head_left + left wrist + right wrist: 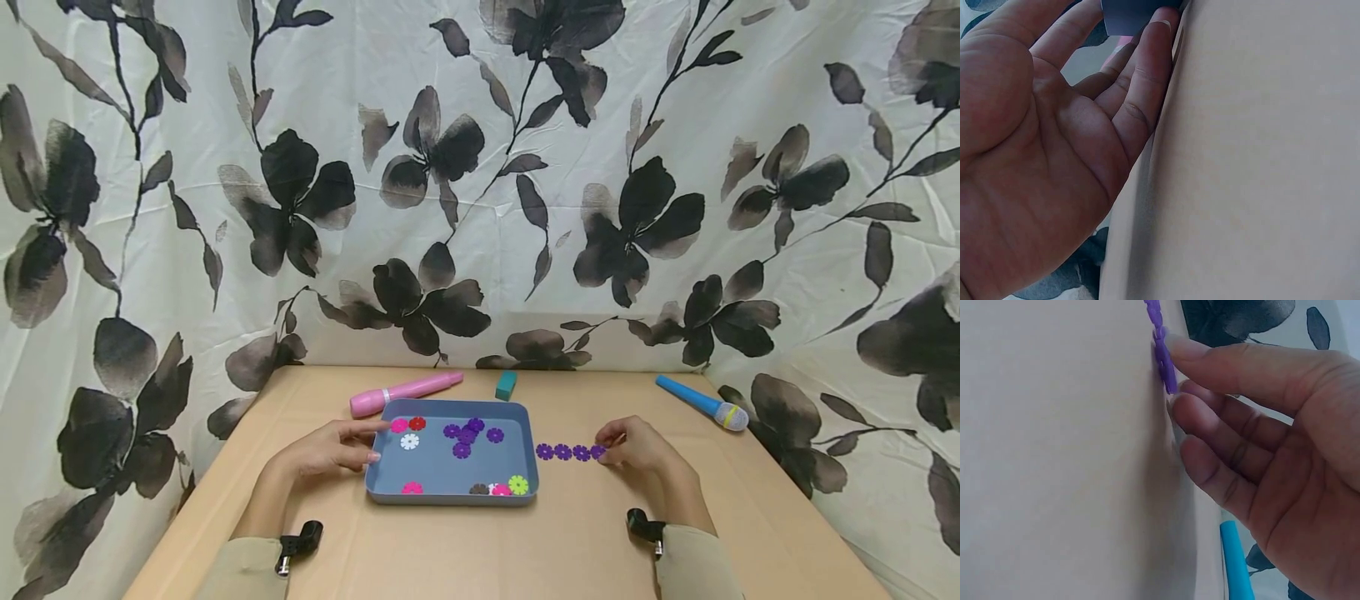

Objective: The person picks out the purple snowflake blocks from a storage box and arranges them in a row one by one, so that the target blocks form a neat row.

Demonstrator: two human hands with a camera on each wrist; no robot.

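Observation:
A blue-grey tray lies on the table with small flower-shaped discs in it, among them a cluster of purple discs. At its left edge is my left hand, its fairly straight fingers resting against the rim. Right of the tray, several purple flower discs run in a row. My right hand pinches the disc at the row's right end. In the right wrist view, the thumb lies against a purple disc, and the other fingers are curled below it. Part of that end disc is hidden by the fingertips.
Behind the tray lie a pink microphone-shaped toy and a teal block. A blue toy microphone is at the far right. Pink, red, white, brown and green discs sit in the tray. A floral curtain hangs behind the table.

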